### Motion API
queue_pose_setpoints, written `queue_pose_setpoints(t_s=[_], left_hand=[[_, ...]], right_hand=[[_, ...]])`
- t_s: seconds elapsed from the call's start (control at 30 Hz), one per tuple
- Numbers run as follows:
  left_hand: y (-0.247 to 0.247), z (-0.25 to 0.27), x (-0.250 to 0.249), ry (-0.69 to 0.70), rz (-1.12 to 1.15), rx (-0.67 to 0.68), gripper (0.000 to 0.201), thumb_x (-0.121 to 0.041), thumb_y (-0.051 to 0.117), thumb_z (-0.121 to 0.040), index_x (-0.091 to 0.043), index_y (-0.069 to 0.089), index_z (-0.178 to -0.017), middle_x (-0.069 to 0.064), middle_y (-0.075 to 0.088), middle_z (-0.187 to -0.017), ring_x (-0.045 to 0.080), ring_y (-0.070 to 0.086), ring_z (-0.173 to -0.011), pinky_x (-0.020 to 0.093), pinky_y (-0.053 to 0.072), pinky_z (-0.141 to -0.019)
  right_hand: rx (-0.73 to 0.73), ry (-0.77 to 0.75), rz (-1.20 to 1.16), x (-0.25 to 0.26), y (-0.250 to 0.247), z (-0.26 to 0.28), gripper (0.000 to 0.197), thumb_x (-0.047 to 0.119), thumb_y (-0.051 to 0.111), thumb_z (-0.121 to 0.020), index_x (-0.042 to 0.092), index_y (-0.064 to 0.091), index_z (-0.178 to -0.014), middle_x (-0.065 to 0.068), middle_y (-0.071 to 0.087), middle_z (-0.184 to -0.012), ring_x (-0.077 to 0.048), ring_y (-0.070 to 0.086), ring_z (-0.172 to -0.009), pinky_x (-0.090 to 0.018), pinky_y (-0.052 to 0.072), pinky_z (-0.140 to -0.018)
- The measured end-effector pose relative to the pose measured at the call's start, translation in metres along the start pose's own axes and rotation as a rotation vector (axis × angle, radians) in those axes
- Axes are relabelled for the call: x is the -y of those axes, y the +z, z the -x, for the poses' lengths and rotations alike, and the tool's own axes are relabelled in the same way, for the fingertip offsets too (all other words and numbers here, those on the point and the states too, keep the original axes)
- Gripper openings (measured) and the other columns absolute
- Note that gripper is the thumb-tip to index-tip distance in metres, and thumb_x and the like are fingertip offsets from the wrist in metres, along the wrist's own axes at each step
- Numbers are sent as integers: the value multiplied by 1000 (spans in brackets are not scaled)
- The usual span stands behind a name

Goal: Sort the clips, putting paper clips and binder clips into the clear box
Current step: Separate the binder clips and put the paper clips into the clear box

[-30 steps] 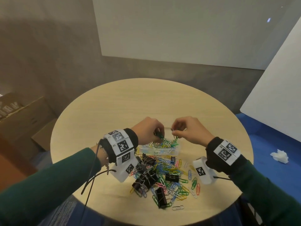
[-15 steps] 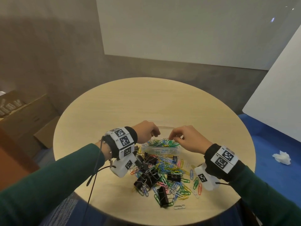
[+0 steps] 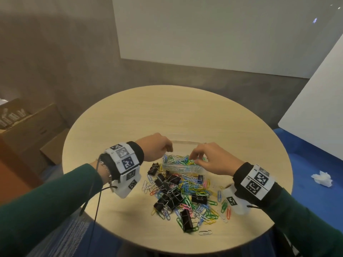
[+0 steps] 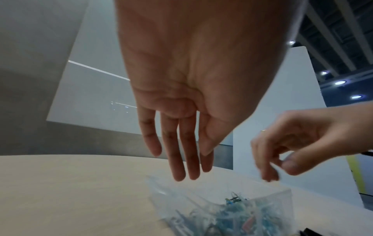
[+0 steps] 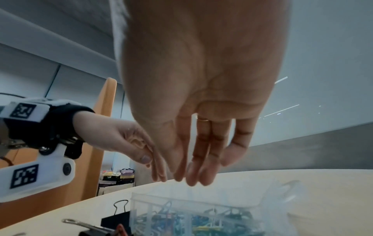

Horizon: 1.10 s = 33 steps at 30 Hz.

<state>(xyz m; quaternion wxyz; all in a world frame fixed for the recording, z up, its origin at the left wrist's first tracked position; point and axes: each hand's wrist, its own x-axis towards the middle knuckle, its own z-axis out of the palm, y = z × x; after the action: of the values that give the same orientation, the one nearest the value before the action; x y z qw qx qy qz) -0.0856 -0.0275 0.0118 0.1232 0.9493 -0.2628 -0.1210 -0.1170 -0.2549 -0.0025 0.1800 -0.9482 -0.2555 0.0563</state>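
Both hands hang over the clear box (image 3: 182,168), holding nothing I can see: left hand (image 3: 157,146) has fingers straight and pointing down just above the box's left end, right hand (image 3: 213,160) has fingers loosely extended over its right half, a ring on one finger. Box sits mid-table on the round table (image 3: 185,112), partly filled with coloured paper clips (image 3: 179,160). The rest of the mixed pile (image 3: 185,197) lies just in front of the box: coloured paper clips tangled with black binder clips (image 3: 186,219). Handling guess: paper clips are light, thin wire, snag on each other and lie flat, so pinch small bunches from the pile's top or slide strays to lift an edge. Binder clips are stiffer and heavier; grab by the black body, not the wire handles, which swing. Box looks thin, light plastic, likely to skid if bumped.
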Motion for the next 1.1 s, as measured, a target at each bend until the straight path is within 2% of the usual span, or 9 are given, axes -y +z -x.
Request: queue_pose_setpoints(t_s=[0.1,0.17,0.27,0.4,0.53,0.77,0.9,1.03,1.1], left_hand=[[-5,13,14,-8,-21,-73,31,-8,42,-95,-19,67,-109,0,66,-112,17,59,-95,32,49,-86],[-5,20,23,-40,-50,-72,31,-5,42,-91,-22,65,-104,-2,60,-107,15,52,-88,33,47,-80],[3,27,36,-73,-70,65,29,-7,48,-91,-21,61,-112,-1,56,-115,13,50,-91,28,43,-80],[18,29,48,-71,-8,193,39,-26,65,-88,-18,55,-125,1,54,-123,16,61,-99,29,49,-85],[29,25,46,-51,43,166,50,-32,74,-80,-21,55,-125,-1,55,-118,16,63,-94,32,51,-84],[28,23,44,-47,-76,92,44,-42,75,-75,-27,58,-113,-7,56,-111,13,61,-92,28,43,-68],[20,29,51,-69,-100,33,42,-41,73,-75,-27,57,-110,-7,60,-107,12,60,-91,32,51,-73],[17,35,58,-87,-137,8,40,-44,69,-78,-31,58,-114,-9,60,-108,11,59,-93,28,46,-70],[17,38,64,-106,-157,16,41,-45,67,-80,-31,57,-117,-9,59,-111,11,59,-95,27,44,-70]], right_hand=[[61,-43,-47,2,-3,14,13,21,62,-90,22,73,-96,3,71,-84,-10,62,-76,-29,52,-71],[143,-14,-7,3,-2,21,12,25,63,-89,25,73,-96,6,71,-85,-9,63,-76,-28,54,-70],[202,50,88,1,6,28,15,29,67,-87,28,71,-101,12,71,-96,-5,65,-81,-24,54,-72],[186,129,147,-3,14,31,22,32,73,-82,27,72,-104,12,70,-104,-6,65,-83,-22,51,-70],[177,169,173,1,20,30,23,31,74,-81,25,71,-103,10,69,-101,-6,61,-82,-15,42,-62],[104,206,274,5,29,32,26,37,72,-82,28,68,-106,8,67,-108,-11,63,-93,-25,52,-78],[82,201,261,4,29,33,12,25,69,-83,26,67,-95,8,68,-98,-12,62,-82,-22,48,-65],[51,184,207,0,26,35,14,21,65,-83,26,67,-96,12,59,-91,-7,53,-81,-13,30,-54],[34,172,169,-3,22,36,15,22,65,-82,29,67,-96,15,57,-90,-5,53,-83,-15,37,-57]])
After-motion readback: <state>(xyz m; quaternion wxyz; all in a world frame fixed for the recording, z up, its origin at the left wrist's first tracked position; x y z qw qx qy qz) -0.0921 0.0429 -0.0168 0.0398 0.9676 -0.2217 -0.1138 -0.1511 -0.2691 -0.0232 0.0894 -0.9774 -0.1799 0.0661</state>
